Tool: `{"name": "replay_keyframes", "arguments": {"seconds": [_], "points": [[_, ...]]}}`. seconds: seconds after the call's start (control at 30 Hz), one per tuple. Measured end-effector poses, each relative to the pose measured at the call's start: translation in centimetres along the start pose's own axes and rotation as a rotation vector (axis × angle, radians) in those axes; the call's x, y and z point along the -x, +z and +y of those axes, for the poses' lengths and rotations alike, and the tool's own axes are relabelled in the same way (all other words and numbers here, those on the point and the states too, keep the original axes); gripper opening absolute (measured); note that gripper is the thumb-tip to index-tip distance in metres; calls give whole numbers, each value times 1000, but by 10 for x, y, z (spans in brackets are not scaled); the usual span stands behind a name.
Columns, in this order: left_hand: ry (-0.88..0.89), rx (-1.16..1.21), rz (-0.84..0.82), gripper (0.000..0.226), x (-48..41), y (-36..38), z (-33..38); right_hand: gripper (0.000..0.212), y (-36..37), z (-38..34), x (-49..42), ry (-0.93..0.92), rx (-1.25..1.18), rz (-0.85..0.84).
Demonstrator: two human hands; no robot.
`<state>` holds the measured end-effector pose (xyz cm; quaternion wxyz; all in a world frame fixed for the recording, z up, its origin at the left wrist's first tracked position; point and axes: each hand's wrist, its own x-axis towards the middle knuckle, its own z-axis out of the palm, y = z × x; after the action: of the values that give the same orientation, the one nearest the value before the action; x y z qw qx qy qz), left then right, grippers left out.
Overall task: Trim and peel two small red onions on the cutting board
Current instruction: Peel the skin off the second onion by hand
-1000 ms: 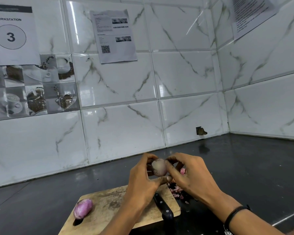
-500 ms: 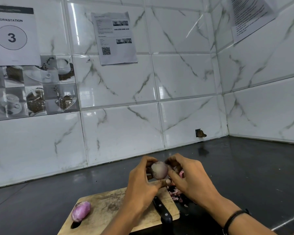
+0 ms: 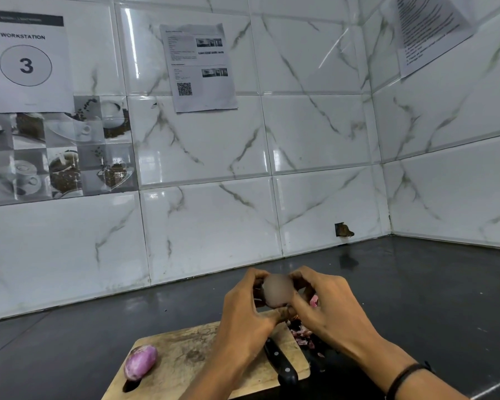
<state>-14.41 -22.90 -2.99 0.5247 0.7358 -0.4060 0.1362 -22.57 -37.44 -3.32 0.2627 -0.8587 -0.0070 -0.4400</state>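
**Onion (image 3: 277, 290) turned a touch in your grip**

Your left hand (image 3: 243, 316) and right hand (image 3: 329, 310) pinch it above the cutting board (image 3: 185, 356) far edge — blurred. Second onion (image 3: 140, 362) lies on the board's left end — knife (image 3: 283, 368) under your left wrist.

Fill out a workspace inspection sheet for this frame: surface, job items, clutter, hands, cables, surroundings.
Surface: dark counter, wooden board at its near edge.
Job's things: held onion, pale, raised over the board; second onion, purple, lying on the board's left end; knife, black handle on the board.
Clutter: peels heaped by the board's right edge.
Hands: left hand and right hand both grip the held onion.
Cables: nothing seen.
Surroundings: tiled walls, "Workstation 3" sign, QR sheet, hole in a tile.
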Motion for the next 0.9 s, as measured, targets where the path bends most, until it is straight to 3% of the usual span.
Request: {"name": "replay_keyframes", "arguments": {"seconds": [0.1, 0.23, 0.47, 0.7, 0.9], "points": [[5, 0, -11, 45, 0, 0, 0, 41, 0, 0, -1, 2, 48, -34], [-1, -30, -27, 44, 1, -2, 1, 28, 4, 4, -4, -3, 100, -70], [-41, -24, -13, 48, 1, -2, 2, 17, 4, 6, -1, -23, 19, -2], [-51, -38, 22, 37, 1, -1, 0, 24, 1, 1, 0, -103, -74, -5], [-66, -65, -21, 47, 0, 1, -6, 30, 0, 4, -2, -104, -174, -34]]}}
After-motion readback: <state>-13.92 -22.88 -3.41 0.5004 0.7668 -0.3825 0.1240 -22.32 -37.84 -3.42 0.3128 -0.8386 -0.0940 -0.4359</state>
